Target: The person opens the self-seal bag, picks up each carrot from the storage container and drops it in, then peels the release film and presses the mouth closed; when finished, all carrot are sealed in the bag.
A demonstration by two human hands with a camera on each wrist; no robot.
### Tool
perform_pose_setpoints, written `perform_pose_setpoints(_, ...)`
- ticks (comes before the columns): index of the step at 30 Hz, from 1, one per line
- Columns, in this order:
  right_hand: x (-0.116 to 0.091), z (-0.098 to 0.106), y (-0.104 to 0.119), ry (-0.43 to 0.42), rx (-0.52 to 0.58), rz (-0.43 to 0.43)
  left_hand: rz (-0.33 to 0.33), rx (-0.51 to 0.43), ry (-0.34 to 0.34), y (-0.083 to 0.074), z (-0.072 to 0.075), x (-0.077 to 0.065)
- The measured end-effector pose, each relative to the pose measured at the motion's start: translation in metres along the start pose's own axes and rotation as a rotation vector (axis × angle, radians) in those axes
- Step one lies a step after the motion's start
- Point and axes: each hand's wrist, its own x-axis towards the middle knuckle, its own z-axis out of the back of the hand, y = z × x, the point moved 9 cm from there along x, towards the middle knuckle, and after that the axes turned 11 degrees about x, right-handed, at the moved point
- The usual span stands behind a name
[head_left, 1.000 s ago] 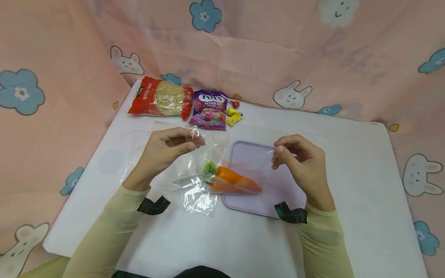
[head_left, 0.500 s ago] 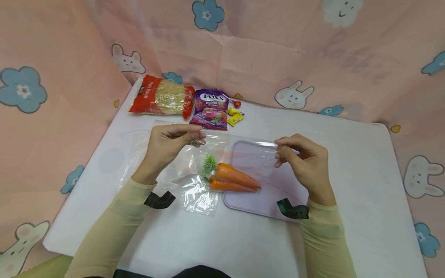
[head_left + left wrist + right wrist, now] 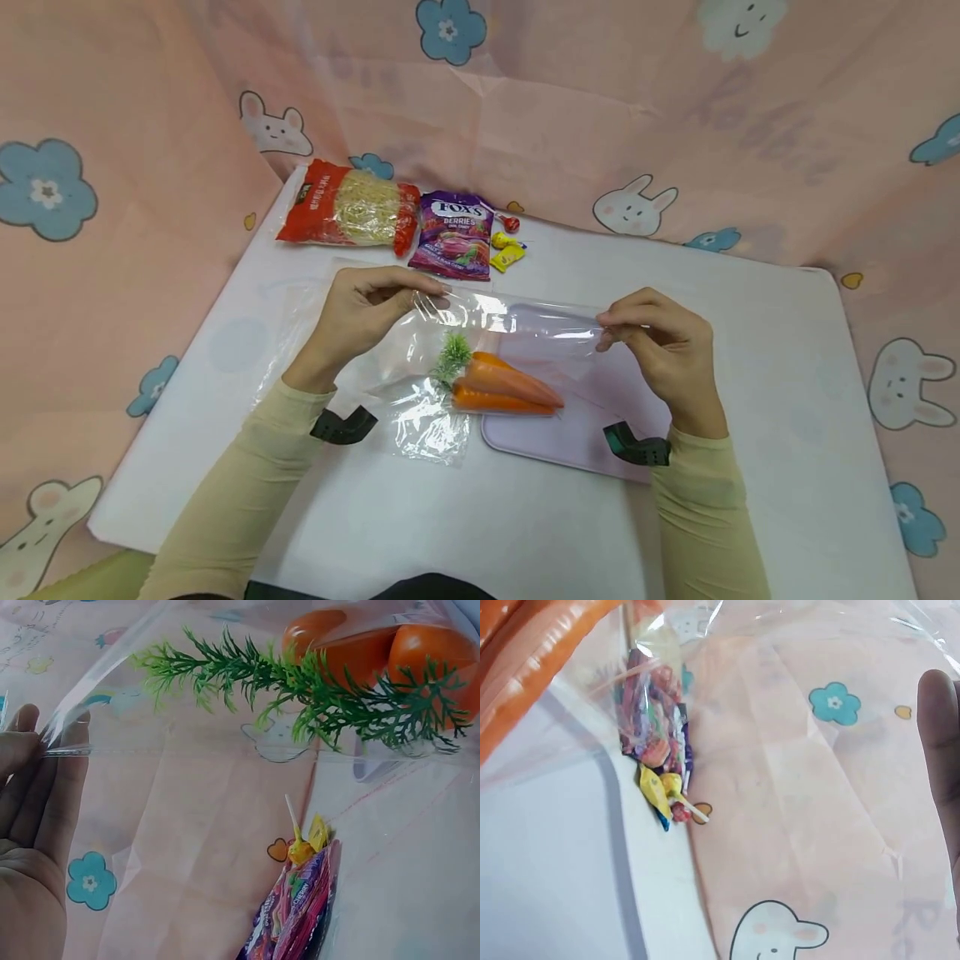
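A clear plastic bag (image 3: 525,321) stretches between both hands, with orange carrots (image 3: 506,383) and a green leafy top (image 3: 452,357) inside it. My left hand (image 3: 360,321) pinches the bag's upper left edge between thumb and fingers, as the left wrist view also shows. At the opposite end, my right hand (image 3: 663,346) pinches the upper right edge. The carrots lie slantwise, their tips toward the right, over the left part of a lilac tray (image 3: 570,454). In the right wrist view, carrot sides (image 3: 532,667) fill the upper left corner, and only part of the right hand (image 3: 941,742) shows.
Behind the bag stand a red pack of noodles (image 3: 352,208) and a purple Fox's candy bag (image 3: 453,236). Yellow wrapped candies (image 3: 507,254) and a red lollipop (image 3: 510,224) lie beside it. A patterned pink cloth (image 3: 540,108) rises behind the white table (image 3: 772,400).
The bag's upper edge has been drawn taut between the hands and shows clearly now. Both hands have shifted only slightly, and the film over the carrots has lifted and smoothed.
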Motion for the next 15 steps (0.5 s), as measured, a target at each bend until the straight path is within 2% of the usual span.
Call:
perform_pose_setpoints(7, -0.0012, -0.0022, 0.0052, 0.016, -0.131, -0.023, 0.008, -0.052, 0.034, 0.0016, -0.0024, -0.0001)
perform_pose_setpoints(11, -0.0014, -0.0044, 0.0066, 0.031, -0.157, -0.024, 0.07, -0.043, 0.021, 0.0055, -0.0024, -0.001)
perform_pose_setpoints(15, -0.0004, -0.0049, 0.0063, 0.009, -0.168, -0.049, 0.134, -0.022, -0.015, 0.0078, -0.0029, -0.0007)
